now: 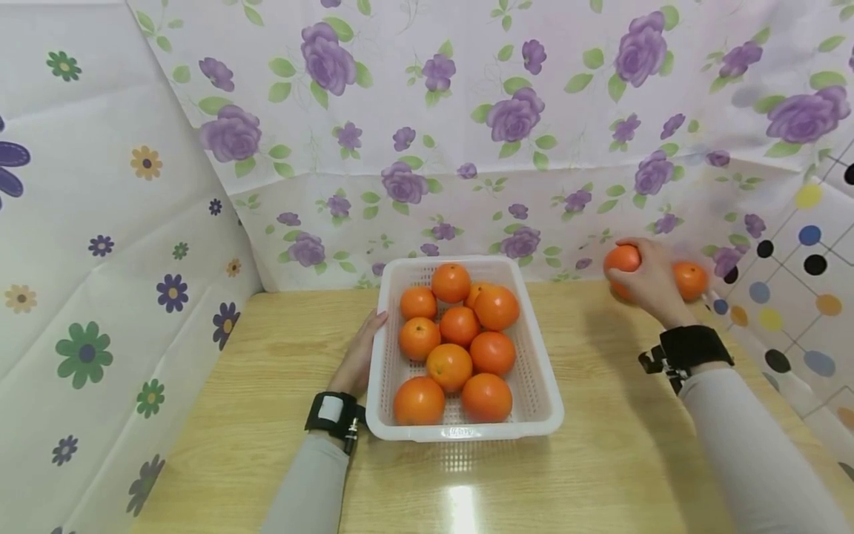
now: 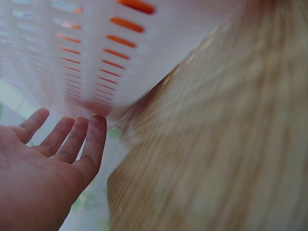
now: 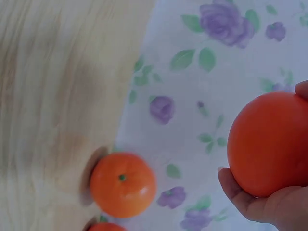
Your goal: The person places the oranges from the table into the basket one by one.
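My right hand (image 1: 647,278) grips an orange (image 3: 272,144), with fingers and thumb around its sides, and holds it up at the table's far right. Below the held orange in the head view, another orange (image 1: 620,291) shows partly, and one more orange (image 1: 690,280) sits just right of the hand. On the left, my left hand (image 2: 53,166) rests against the outer wall of a white plastic basket (image 1: 552,400), its fingers extended along the slotted side. Several oranges (image 1: 449,367) lie inside the basket.
The basket stands on a wooden table (image 1: 267,415) near its back edge. Behind the table hangs a flowered cloth (image 1: 400,133). Patterned sheets close off both sides, one with flowers (image 1: 87,356) at left, one with dots (image 1: 807,297) at right.
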Demonstrator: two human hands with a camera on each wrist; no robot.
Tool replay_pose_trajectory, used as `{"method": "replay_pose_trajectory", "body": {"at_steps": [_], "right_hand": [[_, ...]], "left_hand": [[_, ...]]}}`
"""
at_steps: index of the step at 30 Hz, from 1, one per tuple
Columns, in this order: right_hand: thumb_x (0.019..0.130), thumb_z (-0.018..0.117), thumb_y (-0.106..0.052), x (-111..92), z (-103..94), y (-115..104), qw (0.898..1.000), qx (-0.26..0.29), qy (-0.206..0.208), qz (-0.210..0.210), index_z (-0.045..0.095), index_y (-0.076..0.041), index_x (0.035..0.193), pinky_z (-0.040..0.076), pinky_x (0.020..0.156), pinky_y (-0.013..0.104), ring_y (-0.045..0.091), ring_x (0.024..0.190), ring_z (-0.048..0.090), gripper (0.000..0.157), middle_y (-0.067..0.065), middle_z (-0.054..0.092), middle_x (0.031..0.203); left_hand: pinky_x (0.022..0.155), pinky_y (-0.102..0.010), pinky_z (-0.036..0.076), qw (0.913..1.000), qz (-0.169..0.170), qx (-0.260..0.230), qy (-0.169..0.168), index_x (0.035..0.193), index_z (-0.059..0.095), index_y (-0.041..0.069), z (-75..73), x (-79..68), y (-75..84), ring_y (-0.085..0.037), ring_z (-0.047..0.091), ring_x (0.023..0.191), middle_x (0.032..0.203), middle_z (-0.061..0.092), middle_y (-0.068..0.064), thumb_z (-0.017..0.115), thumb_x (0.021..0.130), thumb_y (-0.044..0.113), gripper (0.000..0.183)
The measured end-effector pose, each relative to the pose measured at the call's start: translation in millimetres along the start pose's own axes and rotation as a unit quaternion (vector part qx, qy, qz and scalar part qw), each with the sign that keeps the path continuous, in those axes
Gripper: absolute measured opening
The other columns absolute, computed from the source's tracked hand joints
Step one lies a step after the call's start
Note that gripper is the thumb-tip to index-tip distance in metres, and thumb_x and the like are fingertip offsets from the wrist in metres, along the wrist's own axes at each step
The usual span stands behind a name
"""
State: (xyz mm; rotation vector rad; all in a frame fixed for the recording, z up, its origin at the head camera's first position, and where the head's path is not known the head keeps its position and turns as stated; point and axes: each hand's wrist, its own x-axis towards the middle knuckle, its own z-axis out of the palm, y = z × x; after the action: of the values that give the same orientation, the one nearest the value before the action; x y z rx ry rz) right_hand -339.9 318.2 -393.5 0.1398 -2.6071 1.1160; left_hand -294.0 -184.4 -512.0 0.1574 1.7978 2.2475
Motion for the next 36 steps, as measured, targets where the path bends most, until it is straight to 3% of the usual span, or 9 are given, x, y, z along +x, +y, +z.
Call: {"method": "replay_pose_trajectory", "body": {"at_steps": [9,23,36], "right_hand": [[0.094,0.070,-0.017,-5.4,2.2,-33.3,1.000,-0.006,-0.025,-0.016,0.045,-0.001,0.149,0.046,0.084,0.054,0.044,0.117,0.044,0.062,0.031,0.037,0.143],[0.093,0.070,-0.013,-10.9,23.9,-64.8,0.996,0.026,-0.043,-0.069,0.049,-0.001,0.146,0.041,0.090,0.056,0.044,0.118,0.047,0.058,0.029,0.042,0.140],[0.095,0.070,-0.016,-10.2,33.9,-94.8,0.994,0.045,-0.074,-0.071,0.048,-0.007,0.149,0.044,0.092,0.056,0.041,0.119,0.050,0.059,0.023,0.039,0.149]], "left_hand": [[0.111,-0.056,0.040,1.0000,0.000,-0.002,0.004,0.165,0.021,0.031,-0.1,0.2,-1.1,-0.033,0.043,0.140,0.162,0.036,-0.010,0.047,0.105,0.060,0.072],[0.112,-0.056,0.039,1.0000,0.001,-0.002,0.002,0.166,0.019,0.030,0.3,-0.4,-0.8,-0.034,0.041,0.142,0.163,0.035,-0.010,0.047,0.105,0.061,0.074],[0.113,-0.057,0.038,1.0000,0.000,0.003,0.006,0.166,0.019,0.030,-0.8,0.9,-1.5,-0.034,0.041,0.142,0.164,0.034,-0.010,0.048,0.103,0.063,0.077]]}}
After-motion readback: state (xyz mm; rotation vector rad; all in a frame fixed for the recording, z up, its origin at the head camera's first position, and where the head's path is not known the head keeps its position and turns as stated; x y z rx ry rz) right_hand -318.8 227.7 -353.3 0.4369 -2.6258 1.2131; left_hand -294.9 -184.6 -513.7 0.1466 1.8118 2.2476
